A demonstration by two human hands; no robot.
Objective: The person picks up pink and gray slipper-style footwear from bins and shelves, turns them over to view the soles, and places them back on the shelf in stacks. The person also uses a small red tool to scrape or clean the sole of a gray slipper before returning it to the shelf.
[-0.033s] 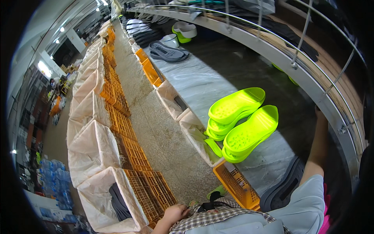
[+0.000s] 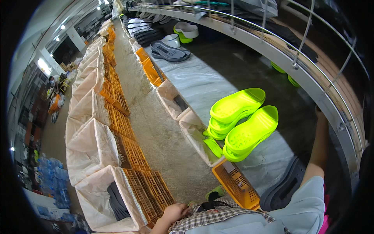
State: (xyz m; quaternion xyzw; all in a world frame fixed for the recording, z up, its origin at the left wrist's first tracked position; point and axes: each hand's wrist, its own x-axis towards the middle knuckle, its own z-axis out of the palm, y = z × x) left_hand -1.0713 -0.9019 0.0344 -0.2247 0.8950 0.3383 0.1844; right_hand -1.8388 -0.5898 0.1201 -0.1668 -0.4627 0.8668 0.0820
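My left hand (image 2: 176, 212) is at my waist beside the checked apron (image 2: 226, 212), its fingers curled closed with nothing showing in them. My right arm reaches forward on the right to the underside of the upper shelf. The right hand (image 2: 319, 112) is in deep shadow by the shelf edge, its fingers hidden. Neon yellow-green shoe soles (image 2: 251, 132) lie in two side-by-side stacks on the lower surface, left of that arm. Below them rests a dark grey sole (image 2: 283, 186). Farther in under the upper shelf, bright green pieces (image 2: 277, 67) show partly.
A metal-railed shelf (image 2: 311, 80) curves overhead on the right. An orange crate (image 2: 237, 185) and a cloth-lined bin (image 2: 194, 130) line the near table edge. Across the aisle (image 2: 159, 132) runs a row of cloth-lined orange crates (image 2: 136, 152). Grey soles (image 2: 171, 52) lie farther along.
The view has shifted slightly. Under the upper shelf, the green pieces now show as two separate shapes where only a thin green edge showed. Both my hands look much the same.
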